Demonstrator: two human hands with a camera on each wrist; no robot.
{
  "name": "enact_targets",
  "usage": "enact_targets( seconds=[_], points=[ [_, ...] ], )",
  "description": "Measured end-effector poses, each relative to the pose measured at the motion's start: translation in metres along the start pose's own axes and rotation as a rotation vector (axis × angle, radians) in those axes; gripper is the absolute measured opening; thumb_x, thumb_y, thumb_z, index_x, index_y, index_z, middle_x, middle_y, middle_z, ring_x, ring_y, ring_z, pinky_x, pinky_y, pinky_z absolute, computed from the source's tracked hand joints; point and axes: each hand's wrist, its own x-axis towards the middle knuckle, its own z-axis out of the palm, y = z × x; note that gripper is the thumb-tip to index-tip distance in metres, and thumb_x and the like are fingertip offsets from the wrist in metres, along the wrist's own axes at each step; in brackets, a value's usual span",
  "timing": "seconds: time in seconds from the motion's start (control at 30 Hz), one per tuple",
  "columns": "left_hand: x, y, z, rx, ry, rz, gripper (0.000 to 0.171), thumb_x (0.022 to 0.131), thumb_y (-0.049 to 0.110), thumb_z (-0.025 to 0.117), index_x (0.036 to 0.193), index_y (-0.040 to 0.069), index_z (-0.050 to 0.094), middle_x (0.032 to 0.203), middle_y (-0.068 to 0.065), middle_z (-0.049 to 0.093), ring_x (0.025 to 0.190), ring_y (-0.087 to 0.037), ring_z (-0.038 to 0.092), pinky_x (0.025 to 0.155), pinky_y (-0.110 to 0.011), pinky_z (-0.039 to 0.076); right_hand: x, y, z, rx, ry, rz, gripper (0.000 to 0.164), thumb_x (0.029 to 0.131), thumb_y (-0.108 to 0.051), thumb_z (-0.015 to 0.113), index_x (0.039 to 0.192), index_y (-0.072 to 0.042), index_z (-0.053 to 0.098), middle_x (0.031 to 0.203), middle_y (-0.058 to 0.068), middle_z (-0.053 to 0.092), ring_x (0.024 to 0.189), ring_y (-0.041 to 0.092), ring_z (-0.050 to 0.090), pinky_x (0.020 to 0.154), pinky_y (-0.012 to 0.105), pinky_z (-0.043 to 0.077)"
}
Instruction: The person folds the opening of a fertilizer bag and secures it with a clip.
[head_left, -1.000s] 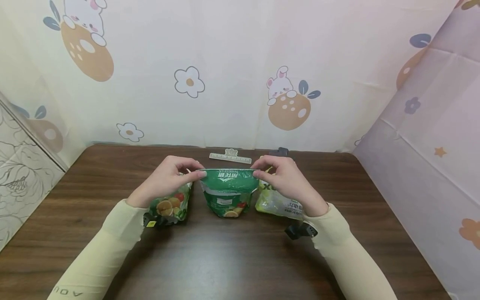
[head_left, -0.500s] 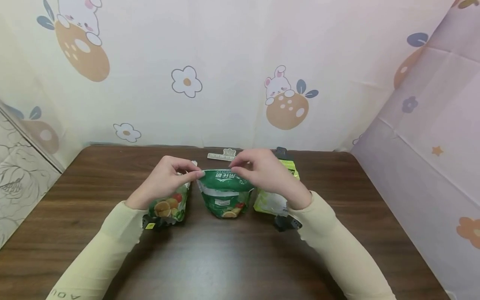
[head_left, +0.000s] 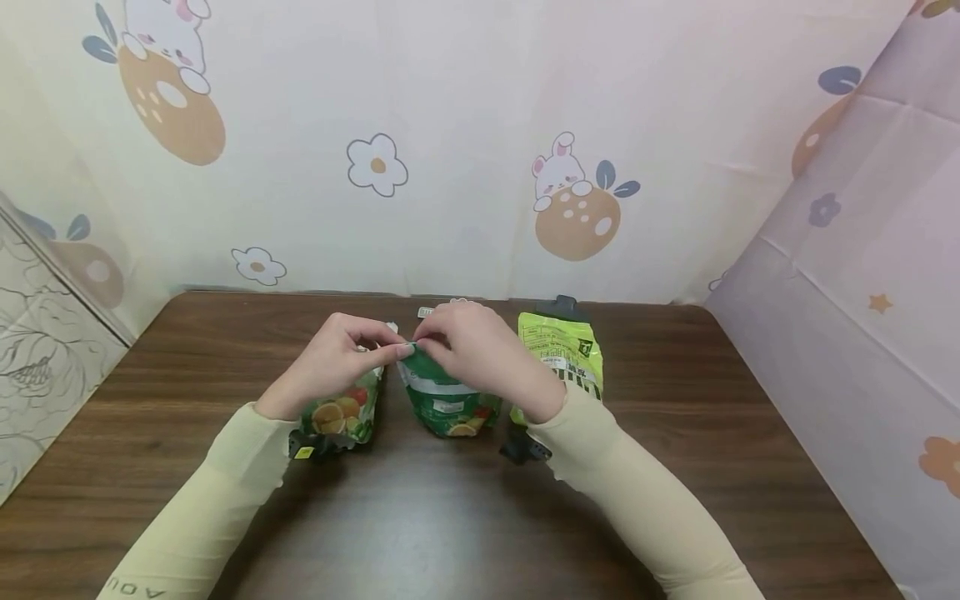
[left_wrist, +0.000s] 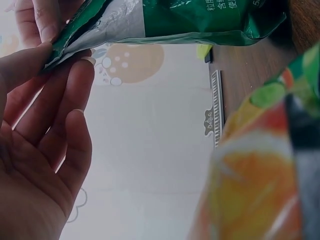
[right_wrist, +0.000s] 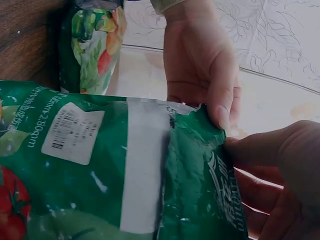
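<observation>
A green plastic bag point(head_left: 448, 408) with fruit and vegetable pictures stands upright on the table, its top flap folded over. My left hand point(head_left: 341, 362) pinches the bag's left top corner between thumb and fingers. Right beside it, my right hand point(head_left: 480, 346) pinches the same top edge and covers much of the flap. Seen from the right wrist, a white label and a silvery-white band show on the green bag point(right_wrist: 192, 175), both thumbs close together at its corner. In the left wrist view, the other fingers of the left hand point(left_wrist: 42, 135) are spread below the corner.
Left of it stands a similar fruit-printed bag point(head_left: 341, 417), partly behind the left hand. A lime-green bag point(head_left: 558, 342) is on the right, with a dark clip point(head_left: 562, 308) behind it. A pale ruler-like clip point(left_wrist: 216, 110) lies near the back edge, mostly hidden in the head view.
My right hand has let go of the bag's right top corner and moved left along the top edge to the left hand. The left hand stays on its corner.
</observation>
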Motion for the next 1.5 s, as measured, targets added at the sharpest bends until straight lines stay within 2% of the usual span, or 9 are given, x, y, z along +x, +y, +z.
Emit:
enact_targets(
  seconds=[0.23,0.43,0.67,0.9,1.17,1.5],
  points=[
    [-0.001,0.001,0.0,0.017,-0.007,0.007,0.01,0.095,0.025,0.071,0.091,0.02,0.079,0.081,0.006,0.072,0.072,-0.018,0.059,0.062,-0.033,0.048,-0.005,0.005,0.001,-0.016,0.01,0.039,0.011,0.096,-0.024,0.069,0.098,-0.017,0.077,0.092,-0.007,0.069,0.087,0.009,0.061,0.077,0.029,0.05],
    [-0.002,0.002,0.0,0.024,-0.012,-0.017,0.01,0.094,0.027,0.072,0.092,0.02,0.079,0.082,0.005,0.071,0.073,-0.018,0.059,0.064,-0.032,0.048,-0.012,0.015,0.001,0.01,0.026,0.046,0.009,0.095,-0.022,0.07,0.098,-0.016,0.077,0.089,-0.007,0.067,0.081,0.008,0.06,0.074,0.028,0.05],
    [0.0,0.002,0.001,0.041,-0.016,0.007,0.01,0.094,0.027,0.072,0.091,0.02,0.079,0.081,0.008,0.071,0.073,-0.017,0.059,0.064,-0.033,0.048,-0.02,0.023,0.0,0.058,0.026,0.057,0.008,0.094,-0.02,0.071,0.098,-0.014,0.076,0.09,-0.006,0.068,0.08,0.008,0.06,0.073,0.028,0.051],
    [-0.001,0.006,-0.001,0.06,-0.007,0.01,0.008,0.093,0.026,0.073,0.089,0.021,0.079,0.078,0.009,0.07,0.072,-0.019,0.058,0.062,-0.032,0.047,-0.028,0.03,-0.005,0.058,0.045,0.058,0.007,0.092,-0.018,0.074,0.097,-0.013,0.076,0.088,-0.005,0.068,0.077,0.009,0.06,0.072,0.029,0.052],
    [0.0,0.005,-0.002,0.076,-0.008,0.021,0.007,0.092,0.026,0.074,0.088,0.022,0.079,0.076,0.01,0.069,0.068,-0.018,0.056,0.059,-0.03,0.045,-0.043,0.045,-0.011,0.035,0.057,0.053,0.006,0.091,-0.02,0.075,0.094,-0.014,0.075,0.086,-0.006,0.068,0.076,0.009,0.061,0.072,0.03,0.052],
    [0.0,0.004,-0.002,0.071,-0.01,0.023,0.007,0.092,0.026,0.075,0.089,0.022,0.079,0.078,0.011,0.07,0.07,-0.016,0.057,0.061,-0.03,0.046,-0.063,0.059,-0.017,0.079,0.079,0.075,0.006,0.088,-0.016,0.078,0.093,-0.014,0.075,0.084,-0.008,0.067,0.075,0.007,0.059,0.071,0.03,0.052]
  ],
)
